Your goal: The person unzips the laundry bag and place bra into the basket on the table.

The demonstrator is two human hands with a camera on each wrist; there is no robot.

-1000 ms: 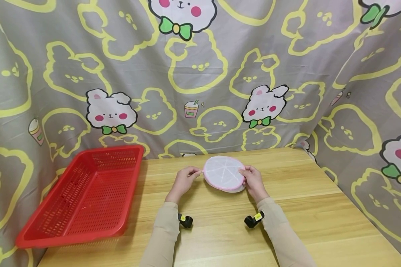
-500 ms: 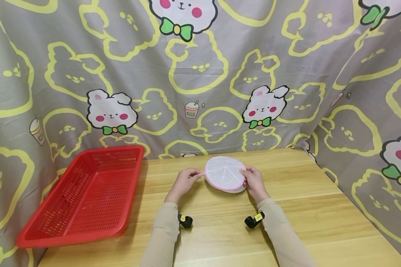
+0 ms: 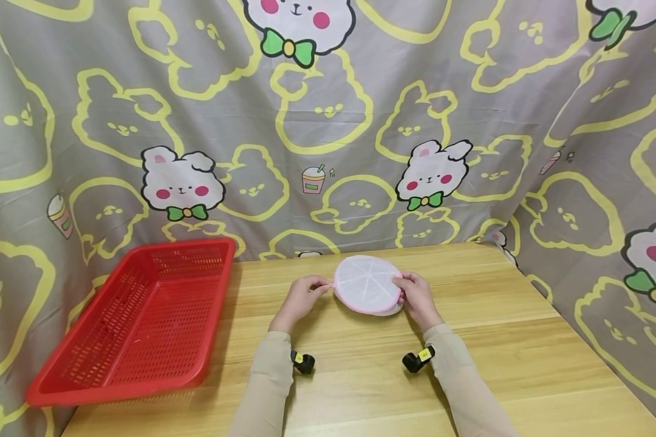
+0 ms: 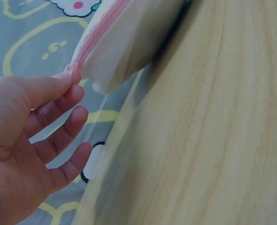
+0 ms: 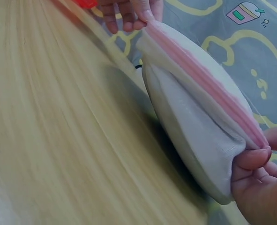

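A round white zip pouch (image 3: 366, 282) with a pink edge and pale lines like a citrus slice is held up over the table between both hands. At its left end, my left hand (image 3: 302, 298) pinches the pink tip of the edge between thumb and forefinger; the other fingers are loosely bent in the left wrist view. My right hand (image 3: 417, 297) grips the opposite edge, thumb on top. In the right wrist view a pink zipper (image 5: 199, 77) runs along the rim from one hand to the other, and the soft white lower side sags beneath it.
A red plastic basket (image 3: 210, 303) with slotted walls stands at the left of the wooden table (image 3: 355, 388). Behind the table hangs a grey curtain (image 3: 361, 79) with a cartoon print. Each sleeve carries a small black wrist camera (image 3: 304, 363).
Both hands keep their hold and the pouch stays almost in place. My right wrist has shifted very slightly to the right.
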